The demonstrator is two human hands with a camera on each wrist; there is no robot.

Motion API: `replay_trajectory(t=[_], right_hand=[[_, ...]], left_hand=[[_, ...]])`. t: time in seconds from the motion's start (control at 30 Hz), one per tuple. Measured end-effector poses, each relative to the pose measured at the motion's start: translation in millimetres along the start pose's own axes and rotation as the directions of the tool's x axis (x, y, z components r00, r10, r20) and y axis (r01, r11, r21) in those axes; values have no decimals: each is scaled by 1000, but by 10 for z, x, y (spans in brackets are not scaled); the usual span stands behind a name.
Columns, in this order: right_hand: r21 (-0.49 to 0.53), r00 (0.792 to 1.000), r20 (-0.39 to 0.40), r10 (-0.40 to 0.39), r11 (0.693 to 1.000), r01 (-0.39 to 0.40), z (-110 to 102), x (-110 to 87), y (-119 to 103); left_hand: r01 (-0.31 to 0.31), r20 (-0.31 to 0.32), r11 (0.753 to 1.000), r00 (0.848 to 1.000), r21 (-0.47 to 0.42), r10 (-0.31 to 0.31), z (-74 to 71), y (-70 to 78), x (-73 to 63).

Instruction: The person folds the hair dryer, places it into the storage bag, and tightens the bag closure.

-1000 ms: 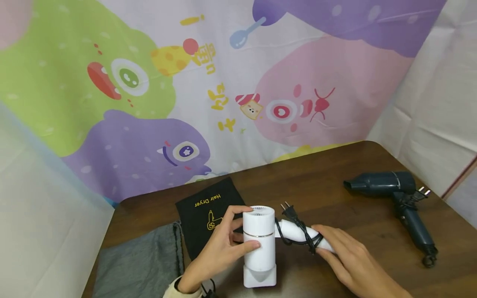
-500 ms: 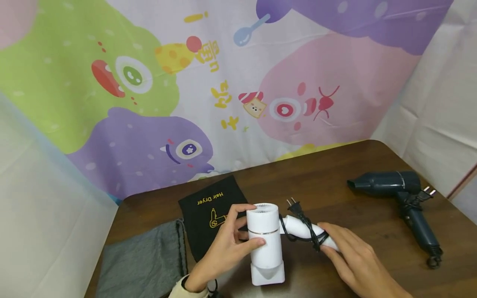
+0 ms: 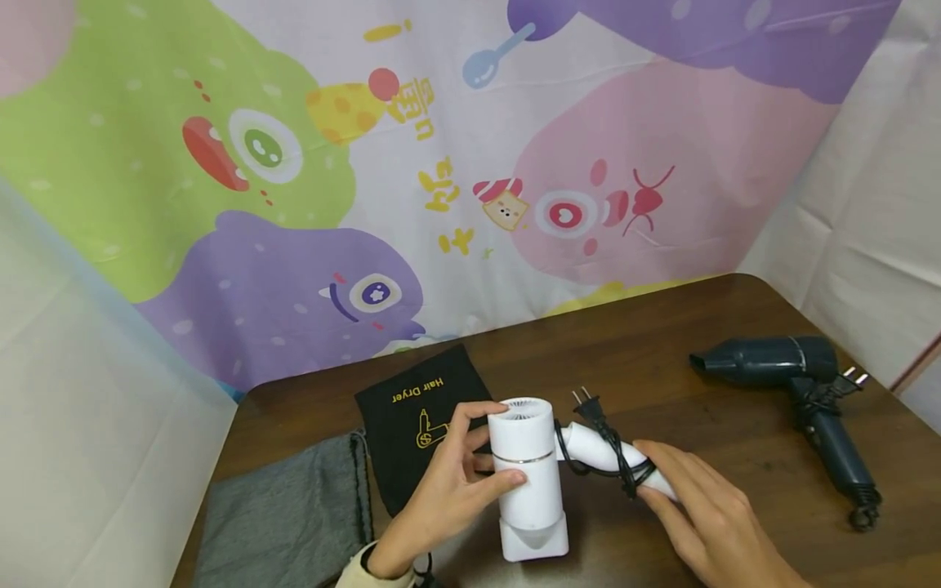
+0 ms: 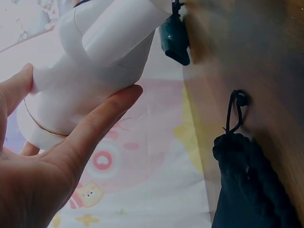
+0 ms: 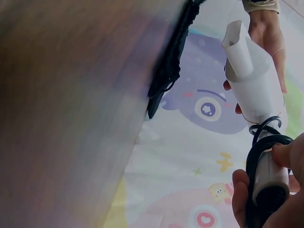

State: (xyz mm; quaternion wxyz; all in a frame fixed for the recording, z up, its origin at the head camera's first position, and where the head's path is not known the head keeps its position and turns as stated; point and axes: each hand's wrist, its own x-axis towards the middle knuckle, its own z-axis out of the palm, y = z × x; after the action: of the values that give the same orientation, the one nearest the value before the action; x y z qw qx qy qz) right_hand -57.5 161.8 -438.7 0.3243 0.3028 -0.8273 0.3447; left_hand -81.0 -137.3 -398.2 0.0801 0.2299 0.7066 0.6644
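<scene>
– White hair dryer [image 3: 529, 478] tips slightly since one second ago: nozzle [image 3: 534, 539] swings from 6 a touch toward 5 o'clock. Whole head view slides a little too. Fingers?

– Same grips as then. Left hand [image 3: 444, 494] grasps the barrel [image 3: 531, 502]: thumb on near face, index finger at the rim of the grille [image 3: 524, 410], others round the side. Right hand [image 3: 713, 510] grasps the end of the handle [image 3: 586, 445]; right wrist view puts thumb and fingers on either side of it.

– Dryer position?

– Low in head view, between both hands, over the table [image 3: 639, 327]. Grille at its 12, nozzle near 6, handle out toward 3 to 4. Touching the tabletop? Can't tell. Black cord [image 3: 625, 472] wound round handle, plug [image 3: 589, 408] sticking out at 1.

– Neighbours, clock centred on that dryer?

– Black pouch [image 3: 397, 445] at 10, yellow "Hair Dryer" lettering upside down, partly hidden by left hand. Grey cloth [image 3: 287, 514] at 9, just beside the pouch. Dark hair dryer [image 3: 794, 363] between 2 and 3, lying well apart, own nozzle to 9, handle to 5. Cartoon backdrop [image 3: 474, 294] across 12.
</scene>
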Motion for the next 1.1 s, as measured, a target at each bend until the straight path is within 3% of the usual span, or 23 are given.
replay_trajectory(t=[0.17, 0.57, 0.8, 0.97, 1.1], right_hand=[[-10, 998, -57, -24, 1000, 24, 28, 2, -15], [7, 996, -94, -12, 1000, 12, 30, 11, -67], [-1, 987, -162, 14, 1000, -14, 60, -1, -101], [26, 987, -162, 22, 999, -18, 80, -17, -71], [31, 990, -134, 43, 999, -39, 70, -33, -51]], left_hand=[[-3, -1, 1000, 1000, -21, 3, 2, -3, -12], [-23, -21, 998, 1000, -58, 22, 42, 0, -11], [-54, -39, 987, 998, -154, 48, 156, 11, -15], [5, -50, 994, 999, -109, -10, 171, 25, -16], [8, -16, 1000, 1000, 17, -7, 160, 30, -13]])
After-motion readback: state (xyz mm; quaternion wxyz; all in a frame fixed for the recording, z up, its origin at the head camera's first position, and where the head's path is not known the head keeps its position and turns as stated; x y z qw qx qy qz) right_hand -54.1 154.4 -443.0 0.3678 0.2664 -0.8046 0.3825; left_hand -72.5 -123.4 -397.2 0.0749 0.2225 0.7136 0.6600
